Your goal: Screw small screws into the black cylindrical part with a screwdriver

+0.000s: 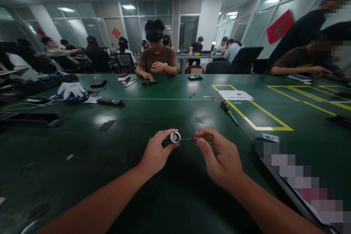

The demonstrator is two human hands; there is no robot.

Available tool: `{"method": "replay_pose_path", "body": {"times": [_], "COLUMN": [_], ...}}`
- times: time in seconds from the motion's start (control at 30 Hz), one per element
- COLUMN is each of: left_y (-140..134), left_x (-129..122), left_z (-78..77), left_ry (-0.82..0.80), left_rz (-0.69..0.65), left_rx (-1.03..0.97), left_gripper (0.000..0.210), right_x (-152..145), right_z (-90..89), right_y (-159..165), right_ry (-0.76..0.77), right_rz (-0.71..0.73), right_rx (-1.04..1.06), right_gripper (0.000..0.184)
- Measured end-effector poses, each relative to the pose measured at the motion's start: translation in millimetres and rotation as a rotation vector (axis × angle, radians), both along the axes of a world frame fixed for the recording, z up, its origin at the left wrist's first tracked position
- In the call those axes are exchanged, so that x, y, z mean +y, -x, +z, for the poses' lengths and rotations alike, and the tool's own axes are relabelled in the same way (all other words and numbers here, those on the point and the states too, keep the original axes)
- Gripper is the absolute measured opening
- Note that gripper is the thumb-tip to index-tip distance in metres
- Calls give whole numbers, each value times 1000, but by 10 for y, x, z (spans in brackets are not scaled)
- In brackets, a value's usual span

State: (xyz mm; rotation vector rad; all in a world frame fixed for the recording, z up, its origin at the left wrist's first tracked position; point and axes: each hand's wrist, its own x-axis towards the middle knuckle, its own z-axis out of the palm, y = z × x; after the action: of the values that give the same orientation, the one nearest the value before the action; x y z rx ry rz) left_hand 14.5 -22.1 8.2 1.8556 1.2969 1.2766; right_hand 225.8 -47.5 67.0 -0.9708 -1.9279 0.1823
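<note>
Between the thumb and fingers of my left hand is a small round metal connector, its open end with dark pin holes facing me. My right hand is closed around the reddish-brown handle of a small screwdriver. The thin shaft points left, and its tip meets the connector's right side; whether it sits in a screw is too small to tell. Both hands are held above the green table, close together.
A yellow-black screwdriver lies beyond my right hand, near a white paper sheet and yellow tape. At left are an electric screwdriver, white gloves and a black tray. A person works opposite.
</note>
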Motion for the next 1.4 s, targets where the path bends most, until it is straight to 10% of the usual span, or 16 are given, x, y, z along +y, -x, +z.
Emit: {"method": "replay_pose_path", "body": {"times": [1.4], "left_y": [4], "left_x": [50], "left_z": [-45], "left_ry": [66], "left_rz": [-39], "left_rx": [-79], "left_gripper": [40], "right_x": [14], "right_z": [-3], "right_y": [7], "right_ry": [-13], "right_rz": [35], "right_rx": [-64], "right_gripper": [12]}}
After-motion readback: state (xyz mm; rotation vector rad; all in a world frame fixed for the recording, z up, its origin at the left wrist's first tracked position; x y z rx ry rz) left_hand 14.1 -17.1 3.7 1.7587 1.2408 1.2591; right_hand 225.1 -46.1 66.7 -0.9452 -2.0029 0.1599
